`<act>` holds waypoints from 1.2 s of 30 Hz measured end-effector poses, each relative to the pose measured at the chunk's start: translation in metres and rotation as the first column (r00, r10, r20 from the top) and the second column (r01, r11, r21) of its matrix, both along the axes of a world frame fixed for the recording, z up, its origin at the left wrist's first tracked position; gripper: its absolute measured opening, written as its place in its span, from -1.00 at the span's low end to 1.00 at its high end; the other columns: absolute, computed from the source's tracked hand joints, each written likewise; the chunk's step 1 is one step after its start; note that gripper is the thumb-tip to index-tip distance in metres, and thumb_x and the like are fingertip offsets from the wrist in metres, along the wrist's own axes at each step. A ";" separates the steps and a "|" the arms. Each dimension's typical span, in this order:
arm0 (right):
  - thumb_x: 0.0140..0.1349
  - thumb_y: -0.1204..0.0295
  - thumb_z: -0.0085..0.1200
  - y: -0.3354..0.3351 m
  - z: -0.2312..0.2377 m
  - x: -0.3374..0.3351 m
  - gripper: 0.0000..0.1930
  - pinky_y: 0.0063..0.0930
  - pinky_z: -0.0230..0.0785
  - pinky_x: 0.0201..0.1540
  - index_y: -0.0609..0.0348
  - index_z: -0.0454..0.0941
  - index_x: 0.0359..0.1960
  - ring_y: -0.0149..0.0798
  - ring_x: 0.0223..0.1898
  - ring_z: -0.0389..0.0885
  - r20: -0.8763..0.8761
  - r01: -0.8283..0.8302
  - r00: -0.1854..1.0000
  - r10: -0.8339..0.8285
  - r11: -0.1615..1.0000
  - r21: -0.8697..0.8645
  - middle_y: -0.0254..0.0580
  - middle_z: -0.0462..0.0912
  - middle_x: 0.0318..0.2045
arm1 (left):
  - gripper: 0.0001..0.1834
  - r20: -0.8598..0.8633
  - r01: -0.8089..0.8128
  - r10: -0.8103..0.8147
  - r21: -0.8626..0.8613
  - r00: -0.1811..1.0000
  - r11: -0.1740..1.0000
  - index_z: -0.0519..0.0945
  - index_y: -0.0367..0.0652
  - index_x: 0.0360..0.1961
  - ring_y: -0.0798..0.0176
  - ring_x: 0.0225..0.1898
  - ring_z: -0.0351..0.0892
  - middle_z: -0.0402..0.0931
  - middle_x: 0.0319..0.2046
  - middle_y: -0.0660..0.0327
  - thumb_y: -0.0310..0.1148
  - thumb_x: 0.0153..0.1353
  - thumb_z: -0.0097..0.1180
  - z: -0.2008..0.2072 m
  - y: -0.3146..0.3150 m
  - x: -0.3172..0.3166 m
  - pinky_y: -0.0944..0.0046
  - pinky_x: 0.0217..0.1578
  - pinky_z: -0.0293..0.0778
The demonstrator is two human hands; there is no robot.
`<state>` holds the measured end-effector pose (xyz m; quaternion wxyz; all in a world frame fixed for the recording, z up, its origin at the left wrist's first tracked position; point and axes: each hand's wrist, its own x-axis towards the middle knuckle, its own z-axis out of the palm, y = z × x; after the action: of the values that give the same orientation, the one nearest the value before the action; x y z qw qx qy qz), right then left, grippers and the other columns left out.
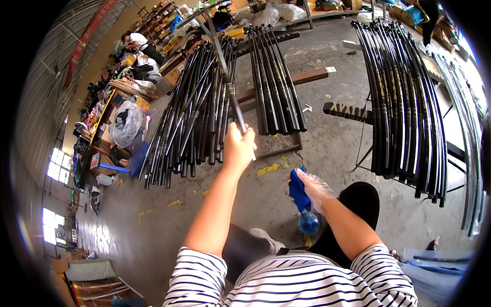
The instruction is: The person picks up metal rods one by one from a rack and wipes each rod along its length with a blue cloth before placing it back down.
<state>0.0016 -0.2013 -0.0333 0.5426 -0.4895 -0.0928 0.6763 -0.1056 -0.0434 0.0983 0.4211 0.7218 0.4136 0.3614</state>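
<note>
Left hand [239,147] is closing around a long, slender dark tubular pole [233,100], the pole pointing toward 11 o'clock. Right hand [313,190], wearing a clear plastic glove [324,193], is pinching a bright blue cloth [298,191] at the left hand's 4 o'clock. Translucent blue round object [308,223] is showing at the cloth's 6 o'clock. Glossy black poles [401,102] are lying in rows at frame-centre 2 o'clock.
</note>
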 end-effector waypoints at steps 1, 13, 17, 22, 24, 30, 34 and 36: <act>0.25 -0.02 -0.17 0.004 -0.003 0.001 -0.57 -0.54 0.34 -0.38 0.03 0.52 -0.15 -0.44 -0.42 0.45 -0.052 0.022 0.998 -0.021 1.000 0.021 -0.34 0.48 -0.41 | -0.87 -0.079 0.013 -0.012 0.014 0.997 1.000 0.34 -0.27 -0.34 0.41 -0.73 0.38 0.37 -0.64 0.26 -0.44 0.14 -0.02 -0.007 0.010 0.010 0.38 -0.74 0.27; 0.25 -0.10 -0.28 0.025 -0.003 0.015 -0.48 -0.48 0.39 -0.42 0.01 0.47 -0.06 -0.36 -0.40 0.50 -0.312 0.060 0.950 -0.030 0.994 0.086 -0.30 0.50 -0.35 | -0.67 -0.625 0.128 0.096 0.304 0.775 0.944 0.36 -0.45 -0.35 -0.21 -0.24 0.50 0.48 -0.40 -0.25 -0.31 0.04 -0.01 -0.049 0.072 0.109 0.01 -0.21 0.42; 0.22 -0.14 -0.26 0.030 -0.007 0.012 -0.45 -0.45 0.41 -0.47 0.03 0.47 -0.06 -0.32 -0.42 0.53 -0.304 0.090 0.951 -0.062 0.993 0.082 -0.28 0.53 -0.39 | -0.63 -0.664 0.121 0.067 0.234 0.745 0.965 0.34 -0.44 -0.26 -0.28 -0.25 0.48 0.47 -0.37 -0.27 -0.29 0.05 -0.02 -0.050 0.069 0.111 -0.07 -0.21 0.40; 0.23 -0.13 -0.28 0.032 0.004 0.017 -0.45 -0.46 0.41 -0.47 0.05 0.48 -0.07 -0.34 -0.43 0.52 -0.323 0.053 0.946 -0.023 0.995 0.085 -0.28 0.52 -0.42 | -0.63 -0.671 0.163 0.036 0.232 0.741 0.959 0.33 -0.51 -0.27 -0.26 -0.27 0.50 0.47 -0.41 -0.31 -0.33 0.06 -0.02 -0.050 0.074 0.118 -0.04 -0.21 0.42; 0.24 -0.13 -0.29 0.033 0.002 0.016 -0.45 -0.46 0.41 -0.47 0.05 0.48 -0.07 -0.35 -0.44 0.51 -0.334 0.056 0.942 -0.025 0.995 0.086 -0.28 0.51 -0.43 | -0.63 -0.679 0.172 0.025 0.222 0.734 0.960 0.34 -0.52 -0.27 -0.25 -0.27 0.50 0.47 -0.41 -0.32 -0.34 0.06 -0.03 -0.050 0.074 0.120 -0.03 -0.21 0.42; 0.25 -0.12 -0.30 0.031 0.004 0.017 -0.45 -0.49 0.40 -0.46 0.06 0.47 -0.06 -0.35 -0.45 0.50 -0.347 0.074 0.937 -0.039 0.994 0.086 -0.26 0.52 -0.42 | -0.61 -0.700 0.151 0.018 0.178 0.713 0.972 0.35 -0.53 -0.23 -0.23 -0.24 0.51 0.48 -0.37 -0.32 -0.32 0.08 -0.04 -0.047 0.076 0.122 0.01 -0.16 0.41; 0.25 -0.10 -0.27 0.030 0.012 0.018 -0.45 -0.52 0.40 -0.45 0.08 0.46 -0.04 -0.35 -0.47 0.50 -0.397 0.136 0.912 -0.099 0.988 0.066 -0.26 0.53 -0.42 | -0.56 -0.767 0.216 0.027 0.215 0.641 0.952 0.48 -0.44 -0.34 -0.18 -0.22 0.52 0.50 -0.35 -0.25 -0.14 0.20 -0.07 -0.039 0.073 0.117 0.02 -0.16 0.42; 0.24 -0.07 -0.22 0.029 0.016 0.018 -0.48 -0.55 0.40 -0.44 0.10 0.47 -0.06 -0.35 -0.49 0.49 -0.441 0.186 0.886 -0.146 0.981 0.049 -0.27 0.53 -0.43 | -0.55 -0.802 0.248 0.033 0.223 0.596 0.943 0.52 -0.37 -0.27 -0.14 -0.23 0.53 0.52 -0.33 -0.18 -0.09 0.17 -0.03 -0.022 0.068 0.105 0.05 -0.17 0.44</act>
<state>0.0192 -0.1723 -0.0168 0.6270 -0.3075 0.0427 0.7145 -0.0006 0.0243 0.0760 0.0942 0.8872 0.4503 0.0359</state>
